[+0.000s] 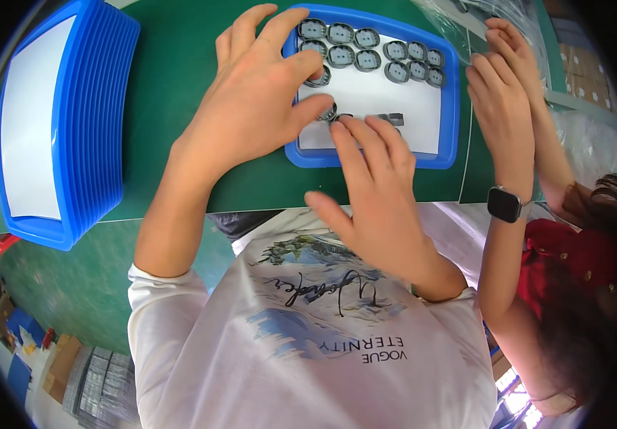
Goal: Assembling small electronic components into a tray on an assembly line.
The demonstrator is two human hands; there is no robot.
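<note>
My left hand (251, 107) reaches over the left side of a blue tray (451, 107) lined with white. Its fingers are apart; the index fingertip lies by the lowest piece of a group of round grey button-like pieces (340, 56) with dark rims. Close to the thumb tip is a single round piece (330, 112), partly covered. My right hand (383, 200) comes over the tray's near edge with fingers stretched out and thumb spread. Its fingertips are at small dark pieces (393, 119), partly hidden beneath them. A second group of smaller round pieces (416, 70) sits at the tray's far right.
A stack of blue trays (97, 121) stands on the green table (169, 86) at left. To the right, a co-worker's hands (501, 86) are near clear plastic bags (466, 18); one wrist wears a dark watch (503, 204). Cardboard boxes (61, 368) are on the floor, lower left.
</note>
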